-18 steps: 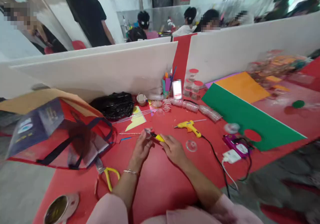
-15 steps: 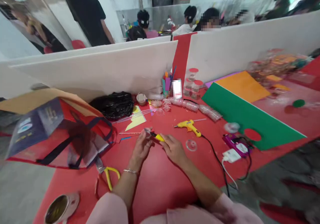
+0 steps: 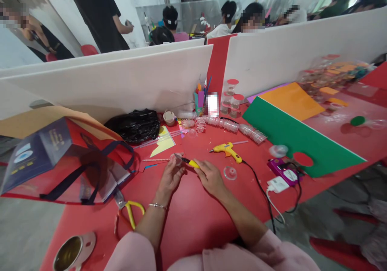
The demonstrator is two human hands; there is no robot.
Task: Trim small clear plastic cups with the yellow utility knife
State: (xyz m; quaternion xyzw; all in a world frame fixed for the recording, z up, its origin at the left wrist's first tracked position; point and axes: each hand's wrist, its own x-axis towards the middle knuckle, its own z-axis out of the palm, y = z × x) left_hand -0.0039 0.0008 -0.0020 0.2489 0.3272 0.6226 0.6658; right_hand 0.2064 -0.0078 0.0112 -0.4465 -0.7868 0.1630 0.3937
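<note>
Over the middle of the red table (image 3: 193,218), my left hand (image 3: 171,179) is closed on a small clear plastic piece (image 3: 175,158) held at its fingertips. My right hand (image 3: 210,177) grips the yellow handle of a knife (image 3: 193,164), whose black and metal end points left and meets the plastic piece. Where exactly the blade touches is too small to tell. Right of my right hand lies a round clear plastic part (image 3: 230,173), with a yellow glue gun (image 3: 227,150) behind it.
A large bag (image 3: 87,154), red-handled pliers with yellow (image 3: 130,212) and a cup (image 3: 71,251) are at left. Behind are a black plastic bag (image 3: 136,126) and stacked clear cups (image 3: 232,100). At right lie a green sheet (image 3: 296,142) and a purple power block (image 3: 286,172). People sit beyond the partition.
The view has shifted slightly. The clear piece in my left hand shows more from above, and the knife remains against it. Behind the partition, a standing person's forearm has come up.
</note>
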